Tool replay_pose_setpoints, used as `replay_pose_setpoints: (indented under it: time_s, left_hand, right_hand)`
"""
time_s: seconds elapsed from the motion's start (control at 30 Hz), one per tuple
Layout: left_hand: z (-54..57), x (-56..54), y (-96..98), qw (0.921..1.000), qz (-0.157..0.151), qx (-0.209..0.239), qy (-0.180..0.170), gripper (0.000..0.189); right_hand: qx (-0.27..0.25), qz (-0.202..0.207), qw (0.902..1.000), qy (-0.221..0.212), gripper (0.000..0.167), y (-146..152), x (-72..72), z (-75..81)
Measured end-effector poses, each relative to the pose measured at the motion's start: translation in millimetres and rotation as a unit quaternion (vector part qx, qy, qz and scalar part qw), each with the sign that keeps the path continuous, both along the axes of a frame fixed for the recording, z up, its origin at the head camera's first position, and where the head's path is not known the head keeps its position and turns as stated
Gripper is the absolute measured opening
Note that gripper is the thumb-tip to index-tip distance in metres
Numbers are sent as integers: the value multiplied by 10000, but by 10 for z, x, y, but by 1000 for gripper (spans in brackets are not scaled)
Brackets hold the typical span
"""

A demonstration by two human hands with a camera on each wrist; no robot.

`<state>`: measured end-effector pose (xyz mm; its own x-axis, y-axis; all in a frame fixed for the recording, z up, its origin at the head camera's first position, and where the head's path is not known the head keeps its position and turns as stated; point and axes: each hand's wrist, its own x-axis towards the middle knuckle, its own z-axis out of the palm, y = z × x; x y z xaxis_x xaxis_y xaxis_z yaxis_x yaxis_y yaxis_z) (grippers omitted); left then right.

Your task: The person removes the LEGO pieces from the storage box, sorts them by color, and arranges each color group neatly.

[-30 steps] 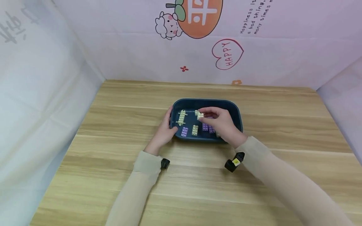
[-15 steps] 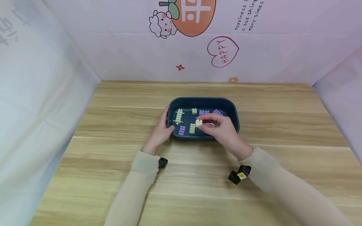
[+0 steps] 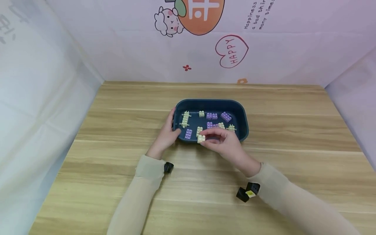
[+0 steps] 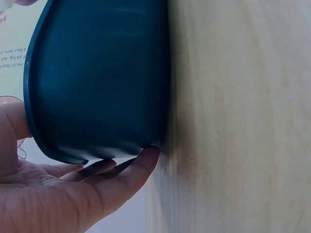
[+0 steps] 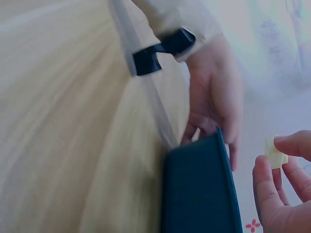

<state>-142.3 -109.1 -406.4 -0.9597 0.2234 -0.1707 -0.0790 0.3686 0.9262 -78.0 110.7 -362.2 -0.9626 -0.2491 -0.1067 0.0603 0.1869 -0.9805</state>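
Observation:
A dark blue tray [image 3: 210, 101] stands on the wooden table, holding several toy building bricks. My left hand [image 3: 165, 138] grips its left end, the thumb over the rim; in the left wrist view the fingers [image 4: 129, 177] lie along the outer wall. My right hand [image 3: 227, 145] pinches a small pale yellow brick [image 3: 201, 138] between thumb and fingers, raised over the tray's front rim. The right wrist view shows that same brick [image 5: 273, 154] above the tray wall [image 5: 199, 189]. Close behind it in the tray lies another pale yellow brick [image 3: 199, 130], partly hidden.
Inside the tray are a long pale yellow piece with side pegs [image 3: 185, 119], a small pale yellow brick [image 3: 201, 114], and purple bricks such as one front left [image 3: 188, 133] and one back right [image 3: 226, 116]. A printed white cloth [image 3: 132, 49] hangs behind the table.
My right hand has carried the pale yellow brick from the tray's middle toward its front rim, uncovering bricks on the right side. My left hand keeps its grip on the tray.

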Motion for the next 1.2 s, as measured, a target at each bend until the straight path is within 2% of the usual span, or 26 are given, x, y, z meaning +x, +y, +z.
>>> replay_pose_setpoints:
  time_s: [0.1,0.23,0.43,0.7,1.0,1.2]
  left_hand:
    - [-10,-5,-6,9999,34,63,-77,83]
    - [-12,-3,15,9994,50,213,-256,83]
    - [-32,-17,37,9995,23,245,-198,83]
    - [-25,-23,-1,9986,44,415,-314,84]
    - [2,-30,0,9998,17,214,-23,82]
    - [1,-32,-3,9996,-20,288,-44,83]
  right_hand:
    - [-102,195,9996,194,29,-67,65,-62]
    - [-61,356,9991,239,27,-126,147,-164]
    - [265,505,9982,179,26,-208,228,-355]
    - [706,409,9965,206,22,-391,271,-629]
    - [1019,205,9943,232,20,-507,278,-678]
    - [1080,127,9933,384,20,-537,292,-722]
